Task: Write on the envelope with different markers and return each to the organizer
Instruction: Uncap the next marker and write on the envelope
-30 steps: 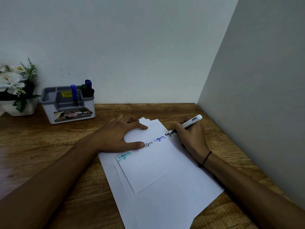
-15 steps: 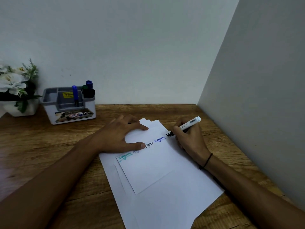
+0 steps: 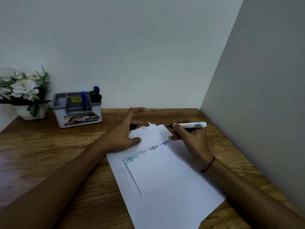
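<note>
The uncapped white-barrelled black marker (image 3: 188, 125) was gripped level in the right hand (image 3: 191, 138), off the white paper envelope (image 3: 156, 166); the left hand (image 3: 127, 133) was spread open, seemingly for its black cap (image 3: 132, 126).

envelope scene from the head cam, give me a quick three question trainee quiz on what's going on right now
1. True or false: the marker in the right hand has its tip pressed on the envelope.
2. Which is nearest the left hand? A) flower pot B) black cap C) organizer
3. Fill in: the writing on the envelope nearest the person is ____ in colour.

Key
1. False; the tip is lifted clear, pointing left.
2. B; the cap lies on the desk just under the spread fingers.
3. Teal.
</note>
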